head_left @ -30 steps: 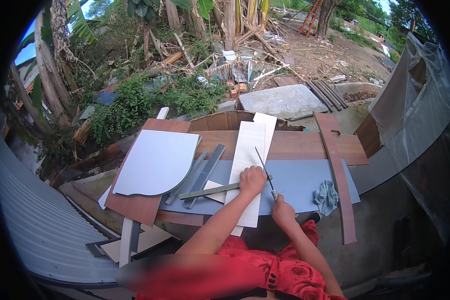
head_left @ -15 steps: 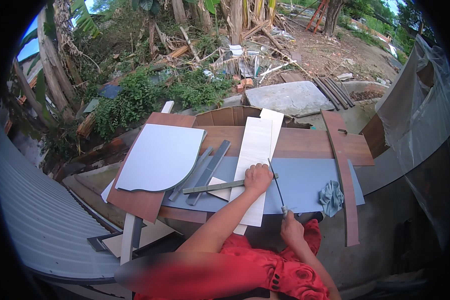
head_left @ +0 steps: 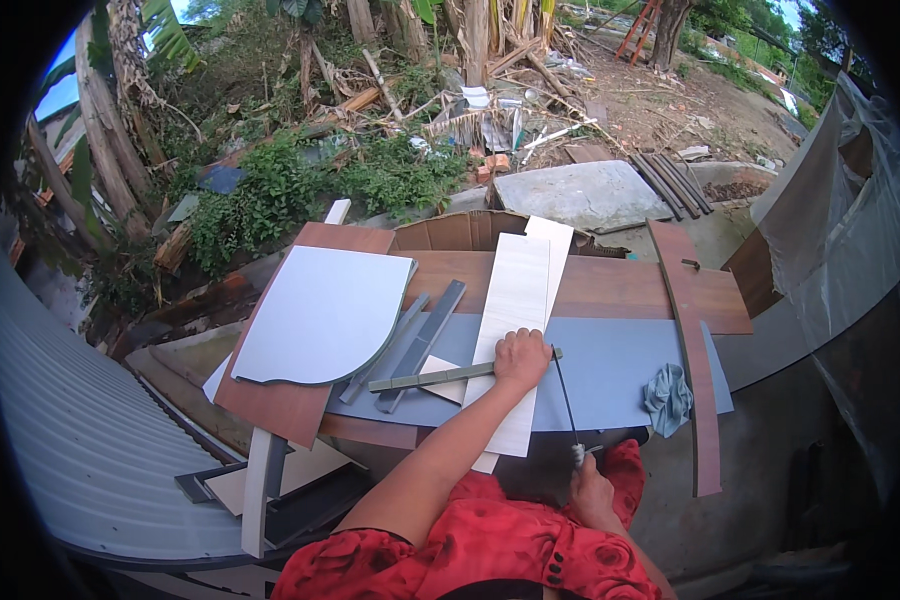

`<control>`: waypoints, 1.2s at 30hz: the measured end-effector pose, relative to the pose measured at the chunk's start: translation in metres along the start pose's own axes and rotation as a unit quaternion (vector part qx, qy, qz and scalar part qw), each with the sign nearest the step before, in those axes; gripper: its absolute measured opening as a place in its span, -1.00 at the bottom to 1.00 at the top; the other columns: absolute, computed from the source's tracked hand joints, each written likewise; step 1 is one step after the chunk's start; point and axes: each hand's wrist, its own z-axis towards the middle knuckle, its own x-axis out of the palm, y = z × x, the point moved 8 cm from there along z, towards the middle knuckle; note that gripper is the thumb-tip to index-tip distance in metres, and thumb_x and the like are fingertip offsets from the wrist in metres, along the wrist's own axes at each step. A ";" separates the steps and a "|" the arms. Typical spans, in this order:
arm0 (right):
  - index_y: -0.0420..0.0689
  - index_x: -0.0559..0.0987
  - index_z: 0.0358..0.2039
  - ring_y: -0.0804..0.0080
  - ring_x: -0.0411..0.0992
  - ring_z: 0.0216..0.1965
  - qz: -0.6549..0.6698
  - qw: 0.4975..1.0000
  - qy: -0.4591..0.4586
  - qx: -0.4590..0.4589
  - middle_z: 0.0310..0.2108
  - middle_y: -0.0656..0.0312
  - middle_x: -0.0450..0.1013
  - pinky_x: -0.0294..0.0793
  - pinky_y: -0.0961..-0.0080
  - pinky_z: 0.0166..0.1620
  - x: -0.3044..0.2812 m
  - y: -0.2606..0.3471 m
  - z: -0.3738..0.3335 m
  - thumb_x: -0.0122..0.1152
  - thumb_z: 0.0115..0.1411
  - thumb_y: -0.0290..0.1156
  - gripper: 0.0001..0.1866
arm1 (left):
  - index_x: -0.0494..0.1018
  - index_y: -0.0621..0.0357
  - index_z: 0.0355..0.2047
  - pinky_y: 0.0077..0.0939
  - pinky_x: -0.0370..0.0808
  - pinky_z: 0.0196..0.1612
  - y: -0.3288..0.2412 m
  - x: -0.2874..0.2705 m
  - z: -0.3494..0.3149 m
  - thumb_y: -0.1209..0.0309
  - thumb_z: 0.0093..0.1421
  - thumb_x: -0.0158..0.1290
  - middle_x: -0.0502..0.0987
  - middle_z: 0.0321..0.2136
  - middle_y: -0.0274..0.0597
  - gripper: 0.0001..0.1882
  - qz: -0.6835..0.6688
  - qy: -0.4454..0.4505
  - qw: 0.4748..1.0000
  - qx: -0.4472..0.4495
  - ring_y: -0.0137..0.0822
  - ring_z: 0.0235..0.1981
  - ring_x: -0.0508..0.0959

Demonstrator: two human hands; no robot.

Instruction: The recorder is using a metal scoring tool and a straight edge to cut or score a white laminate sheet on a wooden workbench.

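Note:
My left hand (head_left: 522, 360) is closed over a narrow grey-green strip (head_left: 425, 377), holding it down across a long pale board (head_left: 513, 285). The strip's right end sticks out just past my fingers. My right hand (head_left: 591, 493) grips the pale handle of a thin hand saw (head_left: 567, 405), seen nearly edge-on. Its dark, narrow blade reaches away from me to that protruding end, close by my left knuckles. Whether the blade has cut into the strip is too small to tell. Under the pale board lies a blue-grey panel (head_left: 610, 370).
A white curved-edge panel (head_left: 320, 315) lies on a brown board (head_left: 270, 408) to the left, beside dark grey strips (head_left: 422, 345). At right are a crumpled grey-blue cloth (head_left: 667, 400) and a long reddish-brown plank (head_left: 692, 370). Corrugated metal (head_left: 90, 430) borders the left side.
My right hand and the saw have drawn back toward me and slightly right, the blade's far end now nearer the strip. My left hand keeps its hold on the strip.

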 end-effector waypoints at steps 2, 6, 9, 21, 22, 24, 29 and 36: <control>-0.25 0.22 -0.10 -0.27 0.45 -0.44 0.005 1.000 0.007 0.005 -0.44 -0.23 0.47 0.39 -0.11 -0.35 -0.008 0.010 0.011 -0.09 0.20 -0.36 -0.68 | 0.49 0.14 -0.42 -0.16 0.42 -0.18 0.000 0.001 -0.001 0.26 0.12 -0.12 0.51 -0.36 -0.09 -0.74 0.002 -0.003 1.000 0.003 -0.10 -0.26 0.51; -0.28 0.26 -0.20 -0.22 0.46 -0.44 -0.004 1.000 0.010 -0.005 -0.49 -0.19 0.47 0.42 -0.06 -0.31 -0.011 0.039 0.090 -0.12 0.15 -0.45 -0.77 | 0.50 0.13 -0.42 -0.18 0.44 -0.21 -0.005 0.004 -0.001 0.26 0.10 -0.10 0.53 -0.38 -0.10 -0.75 0.014 -0.032 0.999 0.016 -0.11 -0.28 0.53; -0.27 0.26 -0.23 -0.18 0.48 -0.43 -0.020 1.000 -0.005 -0.002 -0.51 -0.18 0.47 0.43 -0.05 -0.32 -0.015 0.048 0.116 -0.12 0.13 -0.48 -0.80 | 0.50 0.13 -0.41 -0.17 0.44 -0.19 -0.007 0.008 0.002 0.26 0.11 -0.11 0.52 -0.37 -0.10 -0.74 0.027 -0.017 0.999 0.014 -0.11 -0.27 0.52; -0.25 0.25 -0.21 -0.20 0.48 -0.44 0.006 1.000 0.018 0.020 -0.49 -0.17 0.47 0.43 -0.07 -0.36 -0.013 0.011 0.016 -0.09 0.19 -0.37 -0.76 | 0.49 0.19 -0.45 -0.13 0.44 -0.19 -0.007 0.001 0.000 0.27 0.13 -0.14 0.52 -0.37 -0.08 -0.72 0.035 -0.022 0.999 0.024 -0.08 -0.28 0.51; -0.26 0.25 -0.21 -0.19 0.48 -0.44 0.002 1.000 0.023 0.010 -0.49 -0.17 0.47 0.43 -0.06 -0.35 -0.017 0.020 0.035 -0.09 0.17 -0.39 -0.77 | 0.49 0.19 -0.44 -0.12 0.44 -0.18 -0.007 0.003 0.000 0.27 0.13 -0.15 0.52 -0.37 -0.08 -0.72 0.036 -0.022 0.999 0.025 -0.08 -0.28 0.51; -0.27 0.27 -0.23 -0.15 0.49 -0.43 -0.003 1.000 0.029 0.003 -0.49 -0.16 0.48 0.43 -0.04 -0.34 -0.020 0.037 0.075 -0.10 0.13 -0.46 -0.79 | 0.49 0.18 -0.43 -0.12 0.43 -0.16 -0.010 0.004 -0.001 0.27 0.13 -0.15 0.52 -0.37 -0.07 -0.71 0.039 -0.021 0.998 0.033 -0.07 -0.27 0.51; -0.29 0.26 -0.24 -0.18 0.48 -0.43 0.039 0.999 -0.008 -0.013 -0.51 -0.16 0.48 0.42 -0.04 -0.35 -0.012 0.044 0.111 -0.15 0.15 -0.46 -0.80 | 0.49 0.18 -0.38 -0.12 0.42 -0.13 -0.011 0.004 0.000 0.25 0.14 -0.18 0.53 -0.35 -0.05 -0.69 0.049 -0.008 0.999 0.007 -0.06 -0.24 0.51; -0.22 0.24 -0.20 -0.17 0.47 -0.42 0.030 0.999 0.019 0.030 -0.45 -0.17 0.48 0.40 -0.08 -0.37 -0.006 -0.001 0.001 -0.15 0.21 -0.36 -0.78 | 0.50 0.20 -0.40 -0.12 0.41 -0.14 -0.008 0.003 0.003 0.25 0.14 -0.18 0.52 -0.35 -0.04 -0.68 0.051 0.004 0.999 0.004 -0.06 -0.24 0.51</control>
